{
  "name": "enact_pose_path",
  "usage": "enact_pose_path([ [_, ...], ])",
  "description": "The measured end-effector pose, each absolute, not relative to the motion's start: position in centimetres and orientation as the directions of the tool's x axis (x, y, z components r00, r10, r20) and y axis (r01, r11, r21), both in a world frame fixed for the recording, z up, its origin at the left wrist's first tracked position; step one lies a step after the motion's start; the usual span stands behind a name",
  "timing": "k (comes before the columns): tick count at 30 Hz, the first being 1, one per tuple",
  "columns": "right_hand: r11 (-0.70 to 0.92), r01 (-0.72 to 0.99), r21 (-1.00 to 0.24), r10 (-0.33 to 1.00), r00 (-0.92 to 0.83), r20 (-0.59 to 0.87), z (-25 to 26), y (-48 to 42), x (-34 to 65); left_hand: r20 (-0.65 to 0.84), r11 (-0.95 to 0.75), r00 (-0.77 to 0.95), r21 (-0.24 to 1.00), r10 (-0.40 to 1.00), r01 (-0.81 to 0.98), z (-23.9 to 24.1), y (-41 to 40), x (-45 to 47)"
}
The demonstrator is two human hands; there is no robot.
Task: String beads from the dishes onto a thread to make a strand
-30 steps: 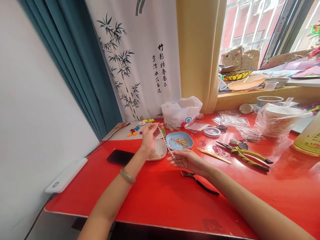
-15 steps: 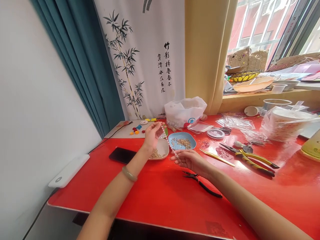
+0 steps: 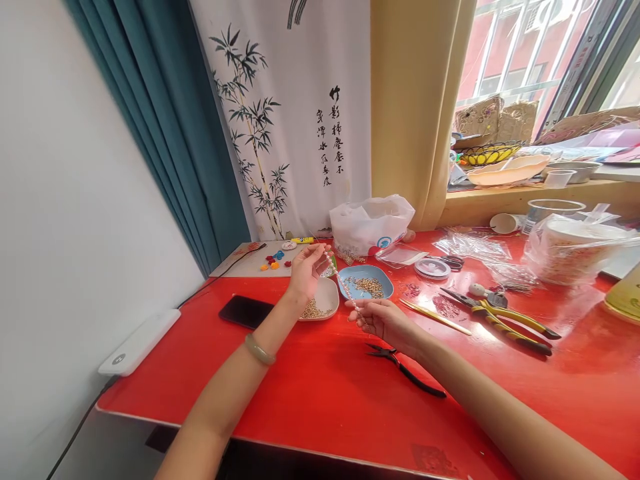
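A short strand of white beads is stretched slantwise above the red table. My left hand pinches its upper end, raised over a cream dish of small gold beads. My right hand pinches the lower end, palm up, just in front of a blue dish holding more gold beads. Black small pliers lie on the table right below my right wrist. A green bangle sits on my left forearm.
A black phone lies left of the dishes, a white device at the table's left edge. A white plastic bag, cord spool, yellow-handled pliers, wooden stick and bagged cups crowd the back and right.
Both hands keep the strand taut and have barely moved; the view shifted slightly, and the right hand drew a little closer to the dishes.
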State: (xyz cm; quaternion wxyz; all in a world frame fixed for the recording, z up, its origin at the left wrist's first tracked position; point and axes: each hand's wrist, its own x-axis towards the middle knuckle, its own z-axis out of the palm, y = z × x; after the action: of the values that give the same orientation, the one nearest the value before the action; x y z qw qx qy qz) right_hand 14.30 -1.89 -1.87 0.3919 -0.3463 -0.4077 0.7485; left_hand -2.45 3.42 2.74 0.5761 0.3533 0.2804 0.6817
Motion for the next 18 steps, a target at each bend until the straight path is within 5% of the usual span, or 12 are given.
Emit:
enact_pose_path([
  [18, -0.220, -0.240, -0.946, 0.910, -0.401, -0.110, -0.5, -2.7, 14.0, 0.103, -0.145, -0.103, 0.775, 0.989, -0.616, 1.4, 4.5, -2.8],
])
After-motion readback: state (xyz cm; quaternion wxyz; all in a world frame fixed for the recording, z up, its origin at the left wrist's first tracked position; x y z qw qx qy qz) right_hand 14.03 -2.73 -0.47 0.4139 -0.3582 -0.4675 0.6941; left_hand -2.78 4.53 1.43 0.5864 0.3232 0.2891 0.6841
